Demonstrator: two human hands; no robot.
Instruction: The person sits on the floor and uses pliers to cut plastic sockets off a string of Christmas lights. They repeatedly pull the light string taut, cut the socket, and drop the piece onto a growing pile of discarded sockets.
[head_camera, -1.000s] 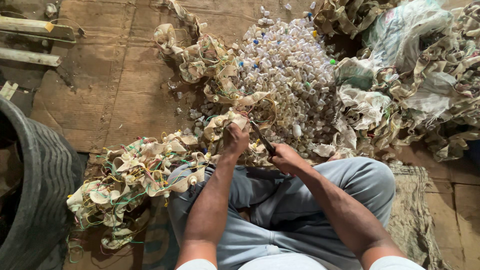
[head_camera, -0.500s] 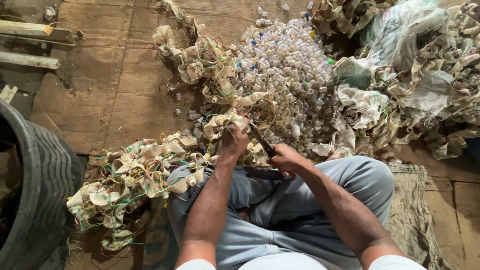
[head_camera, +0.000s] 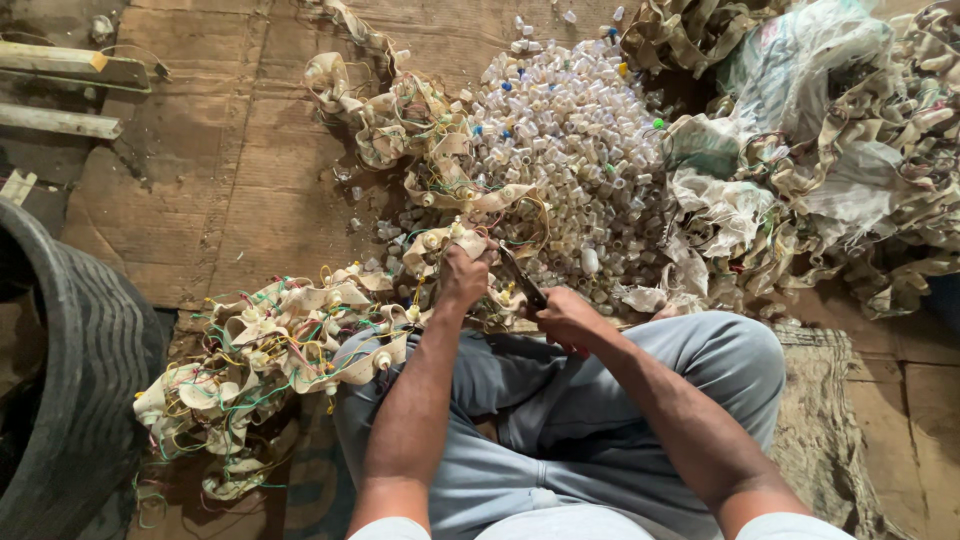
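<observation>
Only bare cardboard (head_camera: 230, 200) lies open beyond left hand (head_camera: 462, 277)

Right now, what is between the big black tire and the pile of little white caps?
In the head view, between the tire and the pile of small white caps lie bare brown cardboard and a strip of beige backing with coloured wires.
</observation>
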